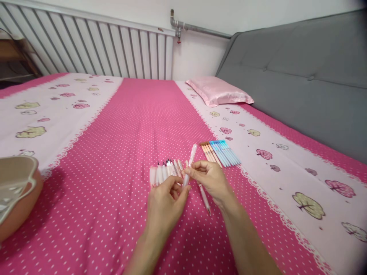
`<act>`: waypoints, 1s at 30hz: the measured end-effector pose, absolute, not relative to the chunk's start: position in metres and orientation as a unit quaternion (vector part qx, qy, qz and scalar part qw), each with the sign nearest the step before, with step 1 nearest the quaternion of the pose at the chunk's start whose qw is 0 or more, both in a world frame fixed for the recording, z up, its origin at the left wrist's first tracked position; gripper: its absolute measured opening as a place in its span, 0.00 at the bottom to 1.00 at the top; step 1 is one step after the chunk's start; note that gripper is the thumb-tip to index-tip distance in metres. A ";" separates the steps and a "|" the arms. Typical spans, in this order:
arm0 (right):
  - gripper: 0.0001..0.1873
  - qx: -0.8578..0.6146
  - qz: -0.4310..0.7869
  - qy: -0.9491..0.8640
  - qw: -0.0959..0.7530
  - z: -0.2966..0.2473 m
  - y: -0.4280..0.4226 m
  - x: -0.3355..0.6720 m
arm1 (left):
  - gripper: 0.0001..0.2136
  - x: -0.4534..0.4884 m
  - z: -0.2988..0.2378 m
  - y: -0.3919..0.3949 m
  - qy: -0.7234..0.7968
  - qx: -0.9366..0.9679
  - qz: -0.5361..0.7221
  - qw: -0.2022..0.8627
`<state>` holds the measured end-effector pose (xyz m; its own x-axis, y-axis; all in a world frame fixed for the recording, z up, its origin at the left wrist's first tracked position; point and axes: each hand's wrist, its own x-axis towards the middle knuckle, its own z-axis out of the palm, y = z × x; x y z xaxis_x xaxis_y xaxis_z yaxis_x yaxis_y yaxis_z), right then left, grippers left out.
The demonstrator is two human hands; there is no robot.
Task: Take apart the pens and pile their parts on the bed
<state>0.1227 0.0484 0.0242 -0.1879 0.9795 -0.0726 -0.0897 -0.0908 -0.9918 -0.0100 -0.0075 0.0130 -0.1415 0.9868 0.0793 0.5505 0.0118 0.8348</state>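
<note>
Between my two hands is a pale pink pen, tilted with its upper end pointing away from me. My left hand pinches its lower end, and my right hand grips it around the middle. Behind my left hand lies a row of whitish and pink pens, some with dark tips; my fingers hide part of it. A single pen lies on the bedspread beneath my right hand. Beyond that hand, brown-capped pens lie side by side with blue-capped pens.
A pink dotted bedspread with pale printed bands covers the bed. At the left edge stands a pinkish basin with white pieces inside. A pink pillow lies near the grey headboard. A white radiator lines the wall.
</note>
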 end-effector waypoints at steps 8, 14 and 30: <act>0.09 -0.403 0.633 -0.498 0.435 0.031 0.046 0.125 | 0.15 -0.015 0.017 -0.005 0.564 0.563 0.404 0.450; 0.10 -0.370 0.686 -0.477 0.406 0.034 0.046 0.130 | 0.18 -0.018 0.022 -0.007 0.515 0.466 0.415 0.588; 0.09 -0.377 0.677 -0.414 0.478 0.033 0.047 0.129 | 0.19 -0.018 0.017 -0.004 0.545 0.453 0.458 0.537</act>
